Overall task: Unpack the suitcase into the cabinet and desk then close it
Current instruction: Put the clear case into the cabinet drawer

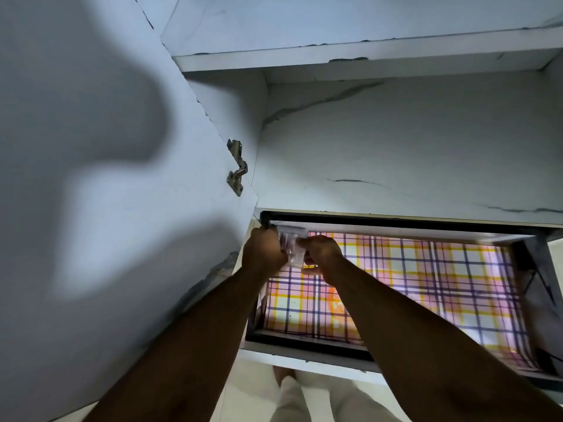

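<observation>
Both my hands hold a small clear plastic packet (292, 245) over the back left corner of an open drawer (304, 350) in the white cabinet. My left hand (264, 247) grips its left side. On the packet's right side, my right hand (320, 252) pinches it with the fingertips. The drawer's floor is lined with pink, yellow and purple checked paper (411, 284). What the packet contains is too blurred to tell. The suitcase is out of view.
The cabinet door (106, 178) stands open at the left, with a metal hinge (237, 167) on its edge. A white marbled shelf (365, 56) sits above the drawer. Below are my pale trouser legs (304, 397) and a light floor.
</observation>
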